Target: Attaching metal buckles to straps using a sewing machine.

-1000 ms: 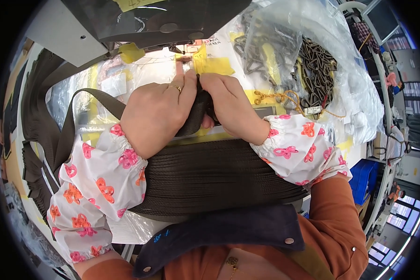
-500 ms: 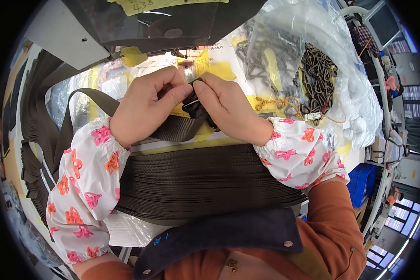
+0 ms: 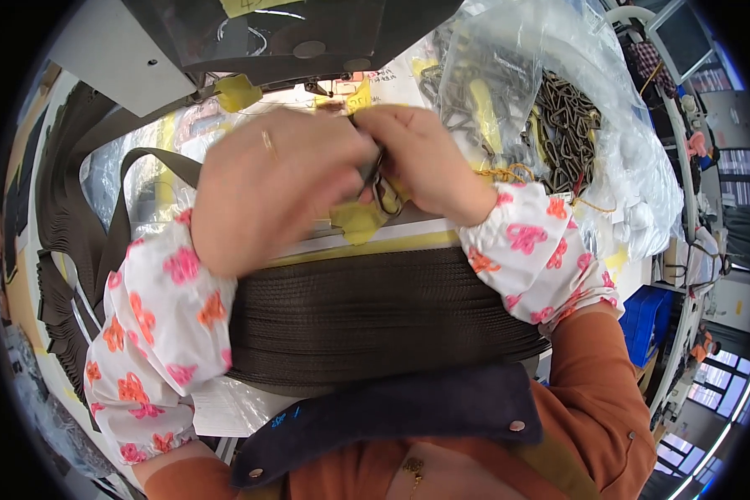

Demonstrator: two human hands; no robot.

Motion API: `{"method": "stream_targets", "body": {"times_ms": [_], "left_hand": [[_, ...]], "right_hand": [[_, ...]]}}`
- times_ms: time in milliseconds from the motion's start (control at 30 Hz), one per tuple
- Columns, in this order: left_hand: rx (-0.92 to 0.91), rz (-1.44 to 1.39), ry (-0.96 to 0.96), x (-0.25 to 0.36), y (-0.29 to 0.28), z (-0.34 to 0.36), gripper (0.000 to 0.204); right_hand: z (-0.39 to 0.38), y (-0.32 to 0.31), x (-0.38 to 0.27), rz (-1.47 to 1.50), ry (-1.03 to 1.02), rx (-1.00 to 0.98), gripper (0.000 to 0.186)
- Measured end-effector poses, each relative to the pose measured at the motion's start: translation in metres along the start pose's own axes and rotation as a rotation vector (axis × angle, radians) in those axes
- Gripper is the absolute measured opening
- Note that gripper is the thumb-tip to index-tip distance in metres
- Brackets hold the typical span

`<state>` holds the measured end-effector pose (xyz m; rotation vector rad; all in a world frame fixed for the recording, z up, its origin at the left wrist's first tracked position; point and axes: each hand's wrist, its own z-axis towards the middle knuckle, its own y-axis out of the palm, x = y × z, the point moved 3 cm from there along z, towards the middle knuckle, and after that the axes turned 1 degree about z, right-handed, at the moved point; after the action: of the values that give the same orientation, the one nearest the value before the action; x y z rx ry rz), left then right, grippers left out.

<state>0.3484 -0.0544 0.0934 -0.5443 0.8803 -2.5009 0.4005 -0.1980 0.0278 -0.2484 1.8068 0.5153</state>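
A dark olive webbing strap (image 3: pixel 165 164) loops in from the left and passes behind my left hand (image 3: pixel 287 183). That hand is blurred, its fingers curled in around the strap close to my right hand. My right hand (image 3: pixel 425 162) is closed, pinching the strap's end between thumb and fingers. Just below the pinch hangs a dark metal ring (image 3: pixel 387 197), partly covered by the fingers. Both hands are in front of the sewing machine (image 3: pixel 300 42), above a wide stack of folded dark webbing (image 3: pixel 375 312).
Clear plastic bags (image 3: pixel 492 75) and a heap of dark metal rings (image 3: pixel 567 129) lie at the right, beside an orange cord (image 3: pixel 508 173). More folded webbing (image 3: pixel 71 192) stands along the left. A blue bin (image 3: pixel 644 323) sits lower right.
My left hand has turned over and shifted right, its back now blurred and covering the strap. My right hand has moved slightly up and right. A metal ring now shows under it.
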Motion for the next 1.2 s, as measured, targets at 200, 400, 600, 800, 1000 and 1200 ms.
{"method": "stream_targets", "body": {"times_ms": [200, 400, 600, 800, 1000, 1200], "left_hand": [[-0.361, -0.118, -0.476, -0.016, 0.027, -0.028, 0.015], [-0.167, 0.182, -0.193, -0.031, 0.019, -0.023, 0.021], [-0.251, 0.39, -0.074, -0.033, 0.028, -0.025, 0.014], [-0.483, 0.484, -0.183, -0.029, 0.033, -0.027, 0.026], [-0.515, 0.204, -0.442, -0.032, 0.039, -0.029, 0.03], [-0.442, -0.001, -0.352, -0.039, 0.033, -0.035, 0.032]], "right_hand": [[0.001, -0.011, -0.02, 0.181, 0.237, -0.101, 0.026], [-0.002, -0.01, -0.014, 0.076, 0.389, -0.125, 0.029], [0.001, -0.019, -0.01, 0.219, 0.138, -0.112, 0.028], [0.0, -0.019, -0.009, -0.667, -0.492, 0.062, 0.05], [0.014, -0.034, -0.02, -0.824, -0.447, -0.006, 0.037], [0.021, -0.035, -0.02, -0.939, -0.575, -0.075, 0.034]]}}
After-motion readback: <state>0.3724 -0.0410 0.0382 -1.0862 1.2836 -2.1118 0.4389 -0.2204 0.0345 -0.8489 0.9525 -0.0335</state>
